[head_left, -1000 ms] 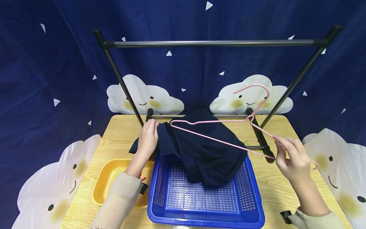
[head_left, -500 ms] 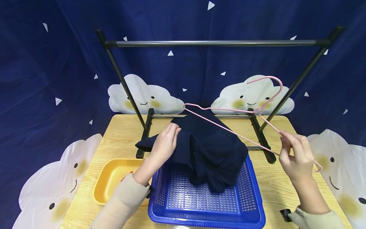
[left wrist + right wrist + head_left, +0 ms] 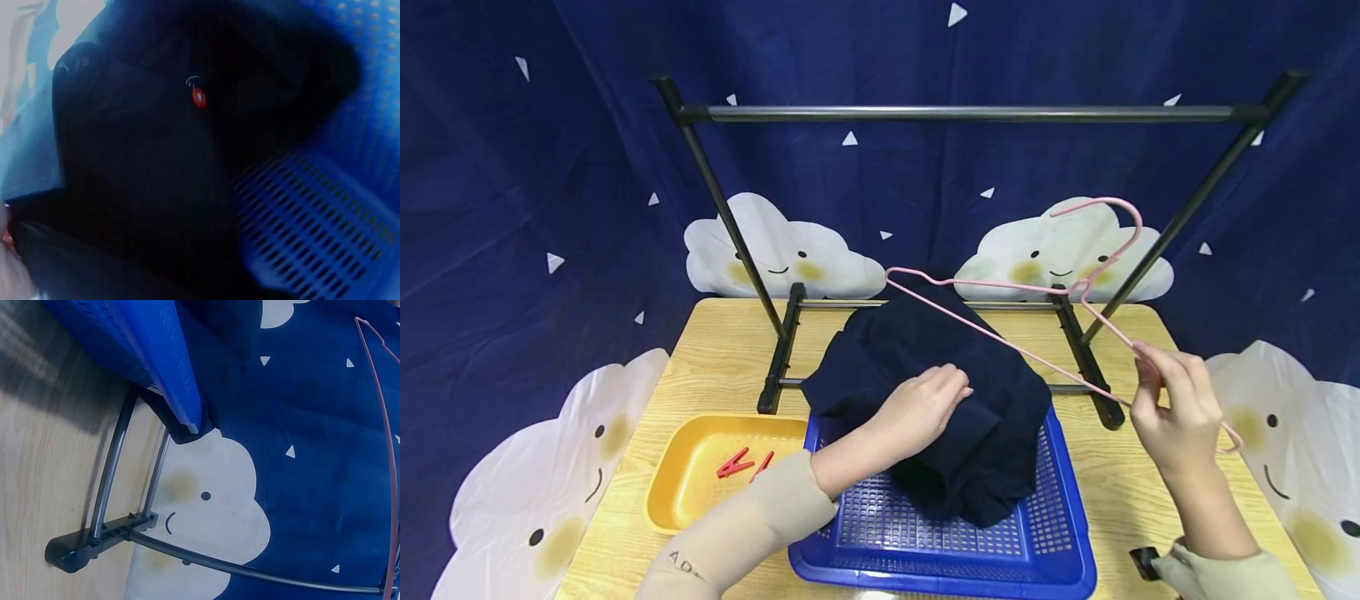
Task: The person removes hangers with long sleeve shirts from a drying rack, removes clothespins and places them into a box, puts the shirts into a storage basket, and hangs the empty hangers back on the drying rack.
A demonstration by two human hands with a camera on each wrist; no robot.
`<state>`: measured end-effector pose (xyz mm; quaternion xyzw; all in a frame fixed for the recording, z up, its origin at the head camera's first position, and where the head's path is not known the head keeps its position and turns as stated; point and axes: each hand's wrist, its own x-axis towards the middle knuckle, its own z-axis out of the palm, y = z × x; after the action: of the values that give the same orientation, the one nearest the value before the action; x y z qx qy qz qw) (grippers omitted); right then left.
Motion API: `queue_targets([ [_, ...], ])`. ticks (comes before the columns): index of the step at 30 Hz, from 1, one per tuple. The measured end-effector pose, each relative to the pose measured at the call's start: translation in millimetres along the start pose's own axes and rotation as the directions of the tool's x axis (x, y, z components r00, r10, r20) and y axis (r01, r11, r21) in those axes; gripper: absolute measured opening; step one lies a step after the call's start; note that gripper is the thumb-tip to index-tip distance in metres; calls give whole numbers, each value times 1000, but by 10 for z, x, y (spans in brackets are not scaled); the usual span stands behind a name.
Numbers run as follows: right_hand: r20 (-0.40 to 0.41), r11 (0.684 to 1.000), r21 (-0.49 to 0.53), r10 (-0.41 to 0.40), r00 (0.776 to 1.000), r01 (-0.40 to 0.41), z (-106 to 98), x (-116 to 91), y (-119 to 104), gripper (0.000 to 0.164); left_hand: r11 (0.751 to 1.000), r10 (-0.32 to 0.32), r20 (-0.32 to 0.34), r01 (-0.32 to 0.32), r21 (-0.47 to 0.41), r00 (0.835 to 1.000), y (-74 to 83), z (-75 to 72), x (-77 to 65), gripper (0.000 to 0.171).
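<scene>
A dark navy garment (image 3: 880, 342) lies heaped over the back of a blue plastic basket (image 3: 940, 579). My left hand (image 3: 921, 412) is on top of the heap with fingers curled, gripping a fold of the cloth. In the left wrist view, fingertips (image 3: 9, 275) show at the left edge against the dark fabric, and a small red oval piece (image 3: 199, 97) hangs on it. Off to the right, my right hand (image 3: 1180, 408) pinches one end of a pink clothes hanger (image 3: 1000, 337). The hanger is raised, its hook upward, and its far end overlaps the garment's back edge.
A black-framed garment rack (image 3: 962, 114) stands behind the basket, its feet on the wooden table (image 3: 715, 358). At left is a yellow tray (image 3: 662, 492) with red clothespins (image 3: 735, 462). A dark blue curtain with white clouds hangs behind.
My left hand has moved right and toward me, drawing the garment's left part over the heap and uncovering the clothespins. The hanger has shifted up and right, then stayed nearly still.
</scene>
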<state>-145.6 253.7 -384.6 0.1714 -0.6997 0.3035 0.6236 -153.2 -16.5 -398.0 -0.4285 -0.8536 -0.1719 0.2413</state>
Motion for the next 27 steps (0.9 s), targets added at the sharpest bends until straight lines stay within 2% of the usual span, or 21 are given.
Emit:
queue_targets([
  [5,6,1000,4,0,1000,0,9,-23,-1,17,989,61,128,-78,130,990,23,278,-53,15],
  [7,14,1000,8,-1,1000,1,11,-33,4,16,976,78,209,-118,183,975,28,385,-92,16],
  [11,21,1000,17,-4,1000,3,20,-46,7,15,955,108,335,-191,225,936,34,574,-173,17],
  [15,28,1000,25,-6,1000,6,33,-37,-21,18,921,116,382,-243,305,917,18,715,-248,22],
  [18,37,1000,26,-9,999,8,41,-11,-69,21,889,84,437,-265,374,896,7,786,-305,30],
  [20,39,1000,20,-11,999,10,44,8,-107,22,876,51,498,-278,393,865,5,821,-330,37],
  [23,39,1000,12,-14,999,13,45,29,-154,22,867,-7,592,-290,405,806,7,872,-344,48],
  [27,43,1000,13,-14,999,14,46,31,-163,22,862,-102,699,-287,417,708,9,953,-353,55],
])
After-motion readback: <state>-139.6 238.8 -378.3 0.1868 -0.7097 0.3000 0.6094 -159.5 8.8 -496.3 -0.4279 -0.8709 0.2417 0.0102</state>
